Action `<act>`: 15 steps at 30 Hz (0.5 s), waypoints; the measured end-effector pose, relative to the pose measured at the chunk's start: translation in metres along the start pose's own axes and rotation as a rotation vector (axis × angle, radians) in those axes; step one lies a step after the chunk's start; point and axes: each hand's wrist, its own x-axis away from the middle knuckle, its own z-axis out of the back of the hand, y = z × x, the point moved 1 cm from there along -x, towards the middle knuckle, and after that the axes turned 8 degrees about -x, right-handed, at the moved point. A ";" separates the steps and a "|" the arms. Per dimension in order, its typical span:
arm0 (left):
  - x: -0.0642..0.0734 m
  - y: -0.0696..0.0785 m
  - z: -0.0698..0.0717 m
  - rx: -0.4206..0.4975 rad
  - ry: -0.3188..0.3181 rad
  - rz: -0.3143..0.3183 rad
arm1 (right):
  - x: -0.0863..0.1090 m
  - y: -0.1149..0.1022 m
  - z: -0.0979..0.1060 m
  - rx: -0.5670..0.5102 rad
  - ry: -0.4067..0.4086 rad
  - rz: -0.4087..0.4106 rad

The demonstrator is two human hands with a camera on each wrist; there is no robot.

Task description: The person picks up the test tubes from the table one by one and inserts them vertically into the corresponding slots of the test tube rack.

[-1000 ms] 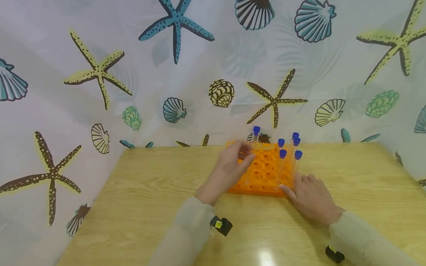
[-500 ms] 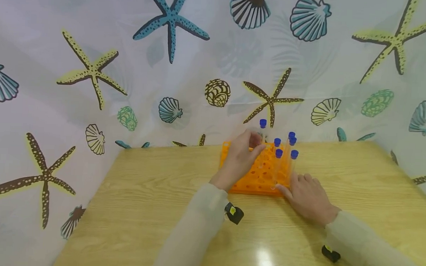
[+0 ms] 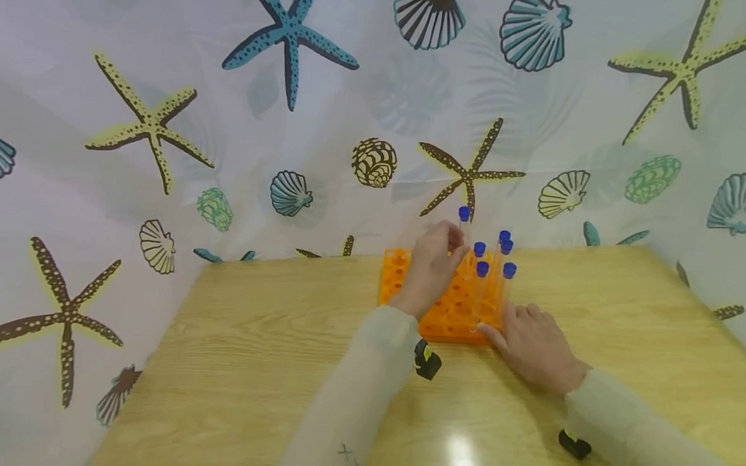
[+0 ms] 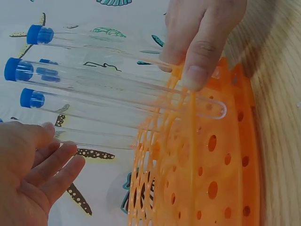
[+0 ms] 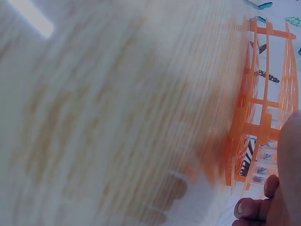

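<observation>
An orange test tube rack (image 3: 446, 329) with rows of round holes stands on the table. My left hand (image 3: 430, 266) is over the rack's back half, its thumb and fingers pinching a clear test tube (image 3: 464, 214) with a blue cap. That tube is upright; in the left wrist view my hand hides its cap. Several more blue-capped test tubes (image 4: 94, 80) stand in the rack's right end. There my right hand (image 3: 538, 345) holds the front corner, thumb (image 4: 196, 75) on the front and fingers along the side. The right wrist view shows its fingers (image 5: 251, 207) partly curled.
The wooden table (image 3: 251, 366) runs to a white cloth (image 3: 340, 108) printed with starfish and shells, close behind the rack. More cloth hangs at the left and right. Each sleeve carries a small black strap (image 3: 428, 360).
My left hand has carried the test tube to the right across the rack, towards the standing tubes. My right hand keeps its place at the corner; the head view has shifted slightly.
</observation>
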 end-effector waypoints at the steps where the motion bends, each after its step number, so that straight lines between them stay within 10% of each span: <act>1: 0.000 0.001 -0.002 -0.002 -0.006 0.007 | 0.000 0.000 0.000 0.003 0.005 0.003; 15: 0.006 -0.003 -0.021 0.069 -0.096 0.081 | 0.001 -0.001 0.002 0.003 0.021 0.019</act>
